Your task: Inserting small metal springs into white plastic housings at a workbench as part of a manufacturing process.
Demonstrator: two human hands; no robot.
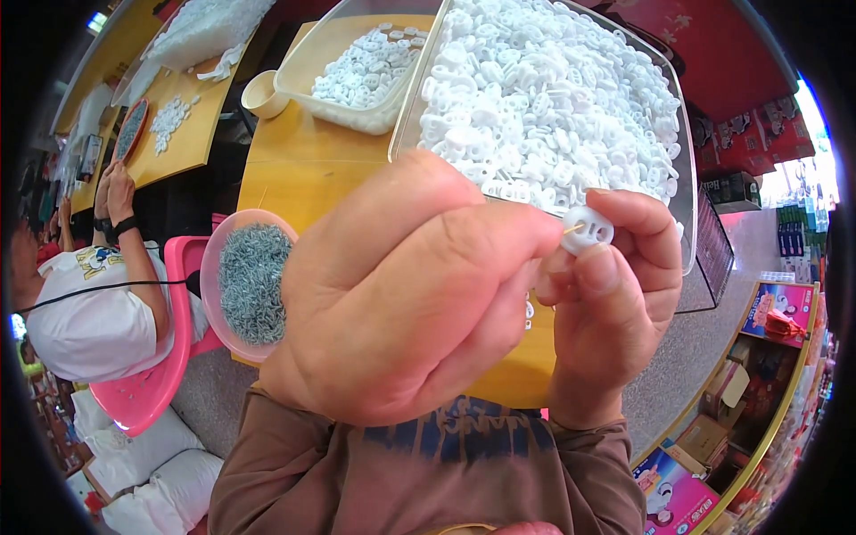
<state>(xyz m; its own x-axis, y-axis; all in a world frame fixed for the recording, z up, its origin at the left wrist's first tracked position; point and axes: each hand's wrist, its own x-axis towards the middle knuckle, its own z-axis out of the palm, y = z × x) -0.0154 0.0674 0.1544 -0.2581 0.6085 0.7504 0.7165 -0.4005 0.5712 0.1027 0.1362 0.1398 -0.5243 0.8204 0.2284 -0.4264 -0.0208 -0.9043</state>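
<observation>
We hold white piece (586,230) above table (294,181), toward its right edge. Right hand (615,290) pinches rim between thumb and fingers; left hand (415,303) closed on thin tan stick (572,229), tip at piece. We judge piece light, stiff, slippery; best held by rim.

Looked like a workshop inside a shop: held a tub (407,134) of white parts (544,98) at the far edge of the table (303,178), a bowl (210,285) of screws (251,290) by its left edge, and shelves (774,426) of boxes (703,440) beyond its right.
</observation>
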